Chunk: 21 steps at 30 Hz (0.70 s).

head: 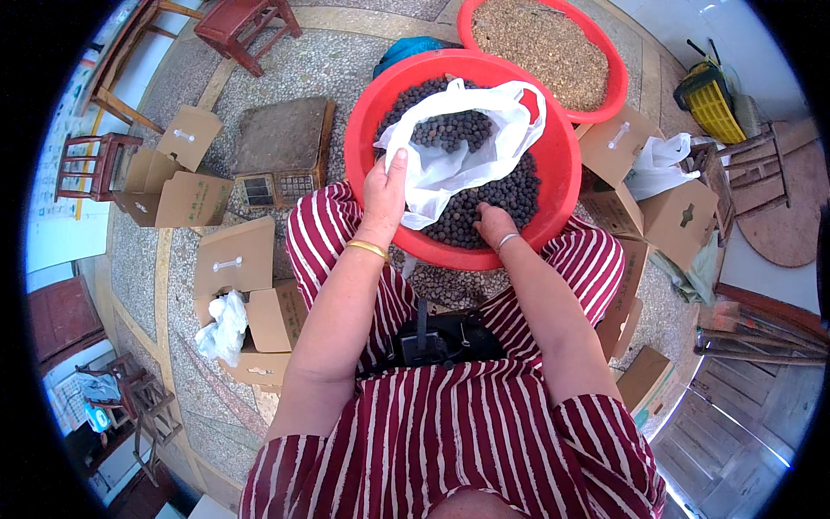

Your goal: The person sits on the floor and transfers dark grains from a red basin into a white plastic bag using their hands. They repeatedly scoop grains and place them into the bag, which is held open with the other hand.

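A red plastic basin [563, 188] sits before me at my knees, holding a layer of dark round seeds or nuts [515, 194]. On top of them lies a white plastic bag [447, 181], its mouth spread wide and more of the dark balls inside it. My left hand [385, 194] grips the bag's left edge, thumb up along the rim. Below the bag, my right hand [495, 226] reaches into the loose balls at the basin's near side. Its fingertips are partly hidden among them, so whether it holds any does not show.
A second red basin [619, 84] of tan, grain-like material stands beyond. Open cardboard boxes [194, 201] flank me, some lined with white plastic bags [661, 165]. A worn low block [282, 136] and a red wooden stool [243, 29] are at left; a yellow plastic basket [712, 104] is at right.
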{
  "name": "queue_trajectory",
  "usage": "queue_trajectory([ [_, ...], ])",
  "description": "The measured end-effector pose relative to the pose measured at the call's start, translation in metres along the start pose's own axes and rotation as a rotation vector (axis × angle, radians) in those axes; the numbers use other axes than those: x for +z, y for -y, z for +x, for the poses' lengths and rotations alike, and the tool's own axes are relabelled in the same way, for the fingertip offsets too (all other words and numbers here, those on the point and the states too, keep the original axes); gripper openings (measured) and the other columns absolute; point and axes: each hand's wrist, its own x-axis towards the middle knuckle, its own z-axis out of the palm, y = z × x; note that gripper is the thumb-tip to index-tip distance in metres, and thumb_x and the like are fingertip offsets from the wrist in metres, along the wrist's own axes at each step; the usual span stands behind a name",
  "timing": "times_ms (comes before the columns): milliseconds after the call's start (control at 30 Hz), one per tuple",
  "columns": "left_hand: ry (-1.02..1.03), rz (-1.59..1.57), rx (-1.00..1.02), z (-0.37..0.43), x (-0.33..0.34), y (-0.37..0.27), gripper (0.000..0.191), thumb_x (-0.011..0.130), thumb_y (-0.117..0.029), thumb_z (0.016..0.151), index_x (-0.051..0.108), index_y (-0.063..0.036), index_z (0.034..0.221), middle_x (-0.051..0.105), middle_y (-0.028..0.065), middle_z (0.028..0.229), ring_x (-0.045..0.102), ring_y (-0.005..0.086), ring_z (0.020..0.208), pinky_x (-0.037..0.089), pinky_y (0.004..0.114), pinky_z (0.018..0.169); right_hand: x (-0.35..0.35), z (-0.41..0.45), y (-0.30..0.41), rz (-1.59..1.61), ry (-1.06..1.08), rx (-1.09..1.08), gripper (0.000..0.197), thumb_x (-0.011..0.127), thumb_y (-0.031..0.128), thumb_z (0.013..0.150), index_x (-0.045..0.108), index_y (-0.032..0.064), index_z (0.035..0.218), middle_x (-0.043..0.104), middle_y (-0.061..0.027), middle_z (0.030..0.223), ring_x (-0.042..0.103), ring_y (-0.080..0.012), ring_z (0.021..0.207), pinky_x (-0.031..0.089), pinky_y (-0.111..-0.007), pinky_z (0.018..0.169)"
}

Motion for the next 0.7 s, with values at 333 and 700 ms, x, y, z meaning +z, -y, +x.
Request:
queue_trajectory([
  [333,0.004,0.027,0.011,-0.003,0.003,-0.006,0.046,0.044,-0.040,0.090,0.057,0.0035,0.100,0.061,0.0104,0.084,0.057,0.0178,0.080,0.043,0.030,0.073,0.009,0.005,-0.020,0.308,-0.081,-0.013,0.024,0.062,0.015,0.075,0.060,0.0065,0.098,0.062,-0.0184,0.085,0.060,-0.0312,0.080,0.048,-0.038,0.074],
  [700,-0.018,0.023,0.036,-0.002,0.000,0.007,0.046,0.045,-0.041,0.089,0.058,0.0022,0.099,0.061,0.0117,0.083,0.058,0.0187,0.079,0.044,0.030,0.072,-0.012,-0.009,-0.019,1.003,0.135,0.195,0.018,0.054,0.014,0.084,0.057,0.0016,0.097,0.059,-0.0037,0.071,0.047,-0.0088,0.044,0.040,-0.023,0.038],
])
